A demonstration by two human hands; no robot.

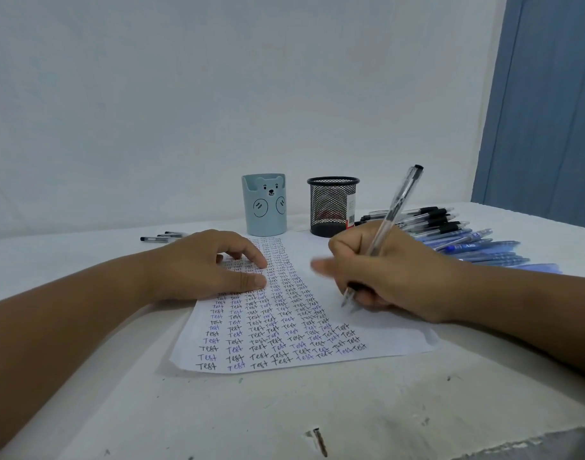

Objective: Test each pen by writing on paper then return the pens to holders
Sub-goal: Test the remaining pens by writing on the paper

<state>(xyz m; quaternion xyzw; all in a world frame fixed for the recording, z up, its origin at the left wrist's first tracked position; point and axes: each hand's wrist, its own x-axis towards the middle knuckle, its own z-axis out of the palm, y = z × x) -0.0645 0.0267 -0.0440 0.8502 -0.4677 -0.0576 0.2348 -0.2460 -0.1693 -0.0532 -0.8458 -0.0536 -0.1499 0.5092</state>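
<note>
Standing behind paper (377, 336): bear holder (264, 207), mesh holder (332, 207), contents unclear.

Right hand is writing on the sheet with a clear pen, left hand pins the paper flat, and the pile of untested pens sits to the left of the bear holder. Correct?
Not quite. The big pile of pens lies on the right, beyond the mesh holder, not left of the bear holder; the head view shows only a few pens there. The right hand writing with the clear pen and the left hand flat on the paper are correct.
</note>
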